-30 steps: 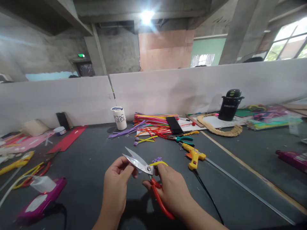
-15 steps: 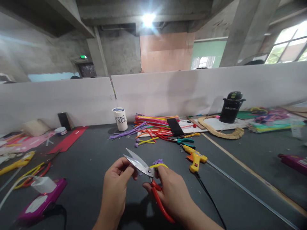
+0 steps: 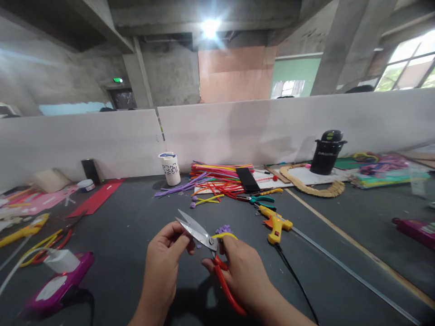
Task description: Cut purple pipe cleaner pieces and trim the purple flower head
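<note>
My right hand [image 3: 242, 270] grips the red handles of a pair of scissors [image 3: 200, 235], whose silver blades stand apart and point up and left. A yellow pipe cleaner [image 3: 224, 235] arcs over the pivot by my right fingers, with a small purple pipe-cleaner piece [image 3: 224, 229] just behind it. My left hand [image 3: 165, 262] is pinched close under the blades; what its fingertips hold is hidden by the blade. Both hands hover low over the dark grey table [image 3: 136, 226].
A yellow glue gun [image 3: 276, 223] with a black cord lies right of my hands, green-handled pliers [image 3: 260, 199] behind it. Coloured pipe cleaners [image 3: 217, 174], a white cup [image 3: 169, 168] and a black pot [image 3: 328, 151] sit by the white partition. A purple glue gun [image 3: 56, 287] lies at left.
Almost nothing has moved. The view has shifted slightly; both hands and the scissors keep the same pose.
</note>
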Action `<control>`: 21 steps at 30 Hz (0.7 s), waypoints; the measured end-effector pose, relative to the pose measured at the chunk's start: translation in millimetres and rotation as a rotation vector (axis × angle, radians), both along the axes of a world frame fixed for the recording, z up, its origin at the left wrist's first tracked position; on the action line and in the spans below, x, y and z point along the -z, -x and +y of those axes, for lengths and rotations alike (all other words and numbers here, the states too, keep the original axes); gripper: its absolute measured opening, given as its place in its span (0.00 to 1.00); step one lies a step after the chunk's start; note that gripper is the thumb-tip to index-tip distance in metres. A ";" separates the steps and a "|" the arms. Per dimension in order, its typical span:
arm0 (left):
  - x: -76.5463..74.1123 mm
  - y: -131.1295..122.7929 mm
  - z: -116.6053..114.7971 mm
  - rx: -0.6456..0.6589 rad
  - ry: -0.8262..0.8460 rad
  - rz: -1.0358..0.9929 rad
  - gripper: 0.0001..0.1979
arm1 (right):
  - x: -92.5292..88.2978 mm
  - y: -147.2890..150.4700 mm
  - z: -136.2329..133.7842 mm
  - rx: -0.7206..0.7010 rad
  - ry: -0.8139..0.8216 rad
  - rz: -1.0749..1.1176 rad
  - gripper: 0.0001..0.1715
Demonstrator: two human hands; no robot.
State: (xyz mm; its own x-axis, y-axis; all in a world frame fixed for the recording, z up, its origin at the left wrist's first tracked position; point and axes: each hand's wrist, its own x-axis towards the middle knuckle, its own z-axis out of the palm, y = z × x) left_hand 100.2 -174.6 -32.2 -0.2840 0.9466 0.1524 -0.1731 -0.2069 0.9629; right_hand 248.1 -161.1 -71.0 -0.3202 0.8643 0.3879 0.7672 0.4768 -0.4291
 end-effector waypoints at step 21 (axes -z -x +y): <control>-1.7 4.9 0.8 0.008 0.037 0.035 0.03 | -2.1 0.3 0.5 -0.008 0.068 0.048 0.20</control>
